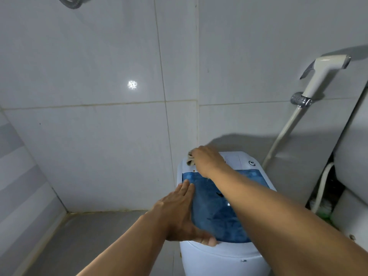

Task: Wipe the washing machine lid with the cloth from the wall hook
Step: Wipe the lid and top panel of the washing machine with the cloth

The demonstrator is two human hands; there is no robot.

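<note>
A small white washing machine point(223, 257) stands in the tiled corner, with a see-through blue lid point(215, 214) on top. My right hand point(207, 159) reaches to the lid's far left corner and holds a bunched beige cloth point(190, 159) against the white top panel. Only a small part of the cloth shows past the fingers. My left hand point(183, 214) lies flat along the lid's left edge, fingers straight and pointing away from me, thumb at the front rim.
A white bidet sprayer point(320, 74) hangs in a chrome holder on the right wall, its hose running down behind the machine. A toilet tank point(350, 156) stands at the right. Grey tiled walls meet behind the machine; bare floor lies at the left.
</note>
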